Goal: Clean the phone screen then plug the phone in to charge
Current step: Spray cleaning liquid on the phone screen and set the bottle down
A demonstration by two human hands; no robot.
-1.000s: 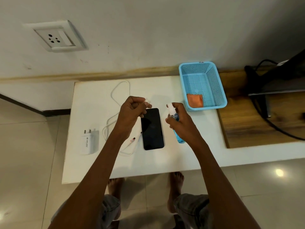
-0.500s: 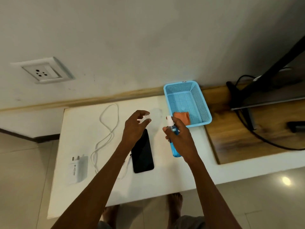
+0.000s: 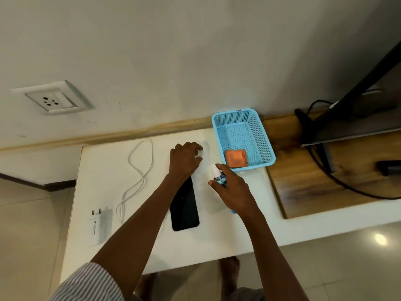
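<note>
While the white rectangular table point(image 3: 217, 240) is crowded, slips come easily. My black glass-fronted phone point(image 3: 184, 205) lies flat at its centre, my left forearm crossing its top end. At 1 o'clock the pale blue plastic mesh basket point(image 3: 267, 137) holds the folded orange cloth point(image 3: 236, 157). My right hand point(image 3: 234, 190) is wrapped around the small blue spray bottle point(image 3: 219, 178); a careless squeeze might mist the white coiled cable point(image 3: 138, 170) at 10 o'clock. My left hand point(image 3: 184, 159) pinches the tiny clear cap point(image 3: 200, 153), which I judge could roll away if dropped.
</note>
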